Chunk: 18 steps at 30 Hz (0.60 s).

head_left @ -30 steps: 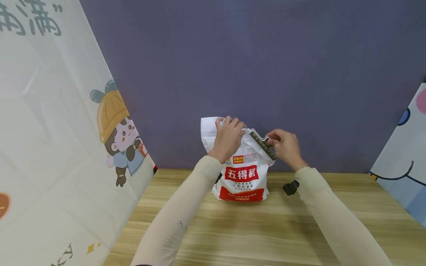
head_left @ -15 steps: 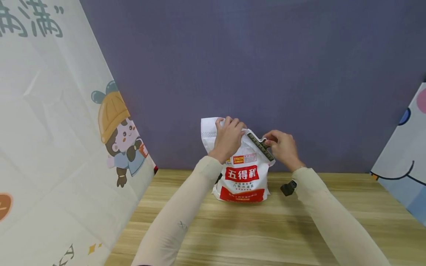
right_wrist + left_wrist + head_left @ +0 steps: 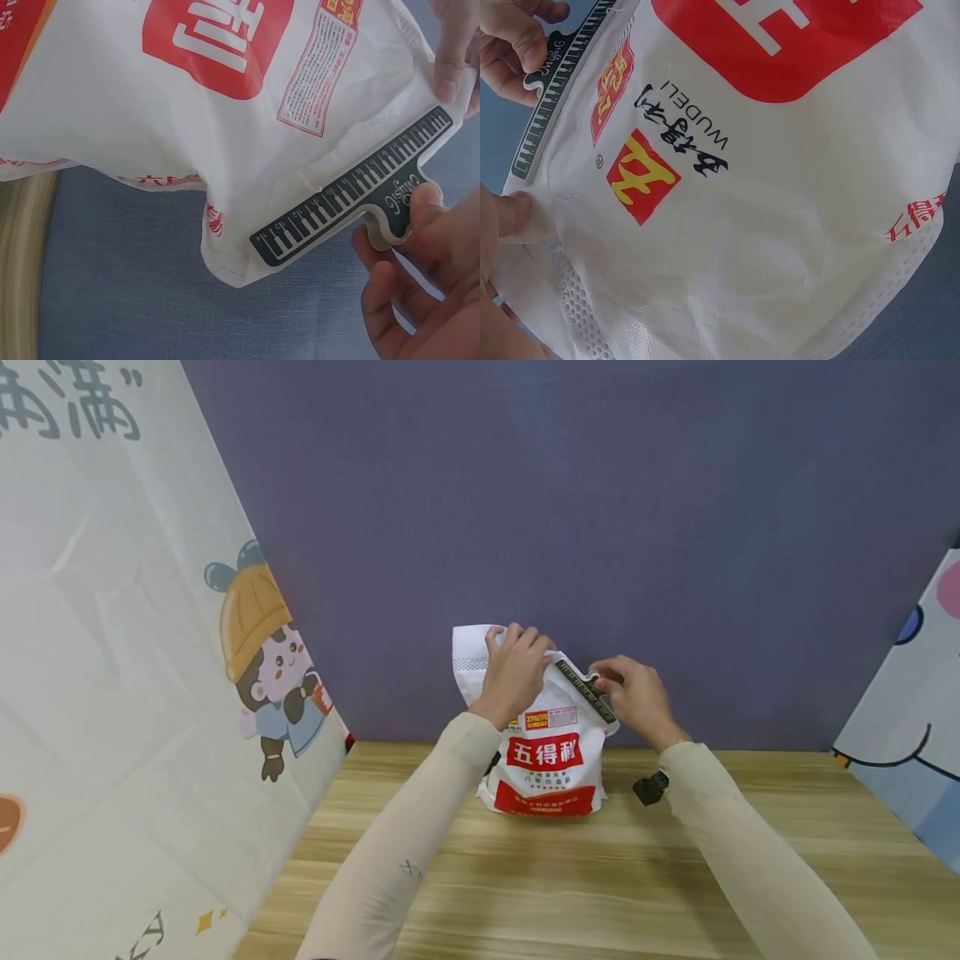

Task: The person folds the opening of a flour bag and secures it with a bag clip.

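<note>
A white flour bag (image 3: 551, 781) with red labels stands on the wooden table. Near the middle of its top edge, my left hand (image 3: 516, 670) grips the bag's top; in the left wrist view the thumb (image 3: 511, 213) presses on the white material. A dark bag clip (image 3: 352, 187) with a piano-key pattern lies along the slanting top right edge, its long jaw flat over the bag. My right hand (image 3: 637, 697) pinches the clip's handle, thumb on the front face and fingers behind, as the right wrist view shows. The clip's rear side is hidden.
A dark blue-grey backdrop (image 3: 600, 510) rises behind the table (image 3: 540, 885). White printed sheets flank it, the left sheet (image 3: 135, 677) bearing a cartoon figure. A small black camera (image 3: 651, 787) sits at my right wrist.
The clip has shifted slightly left and further onto the bag's edge, with my right hand moving along with it. My left hand and the bag have stayed in place.
</note>
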Motion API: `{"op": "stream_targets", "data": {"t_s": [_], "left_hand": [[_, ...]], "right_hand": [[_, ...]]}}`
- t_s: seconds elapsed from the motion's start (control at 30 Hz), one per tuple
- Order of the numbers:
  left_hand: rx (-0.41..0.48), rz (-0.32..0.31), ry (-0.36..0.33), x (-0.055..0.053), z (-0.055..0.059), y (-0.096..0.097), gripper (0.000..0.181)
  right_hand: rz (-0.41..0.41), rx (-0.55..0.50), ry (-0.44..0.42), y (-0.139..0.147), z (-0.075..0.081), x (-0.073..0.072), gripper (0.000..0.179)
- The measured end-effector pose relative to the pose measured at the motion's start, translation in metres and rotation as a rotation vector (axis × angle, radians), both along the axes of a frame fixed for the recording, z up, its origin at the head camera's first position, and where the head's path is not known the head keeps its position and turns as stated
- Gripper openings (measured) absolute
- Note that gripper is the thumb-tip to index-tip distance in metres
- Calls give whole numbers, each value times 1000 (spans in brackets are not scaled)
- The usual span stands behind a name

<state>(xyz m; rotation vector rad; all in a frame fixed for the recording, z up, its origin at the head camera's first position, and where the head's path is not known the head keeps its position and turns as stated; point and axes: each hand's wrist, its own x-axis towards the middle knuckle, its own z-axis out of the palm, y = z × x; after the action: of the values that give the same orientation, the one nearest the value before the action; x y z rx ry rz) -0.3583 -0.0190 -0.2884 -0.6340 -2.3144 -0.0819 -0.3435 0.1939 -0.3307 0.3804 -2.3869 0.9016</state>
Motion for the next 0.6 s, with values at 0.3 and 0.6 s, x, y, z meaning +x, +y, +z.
{"op": "stream_targets", "data": {"t_s": [0.3,0.6], "left_hand": [[-3,8,3,2,0,1,19],[3,6,4,3,0,2,19]], "right_hand": [[40,11,-19,1,0,3,24],[76,-39,-31,5,-6,10,31]]}}
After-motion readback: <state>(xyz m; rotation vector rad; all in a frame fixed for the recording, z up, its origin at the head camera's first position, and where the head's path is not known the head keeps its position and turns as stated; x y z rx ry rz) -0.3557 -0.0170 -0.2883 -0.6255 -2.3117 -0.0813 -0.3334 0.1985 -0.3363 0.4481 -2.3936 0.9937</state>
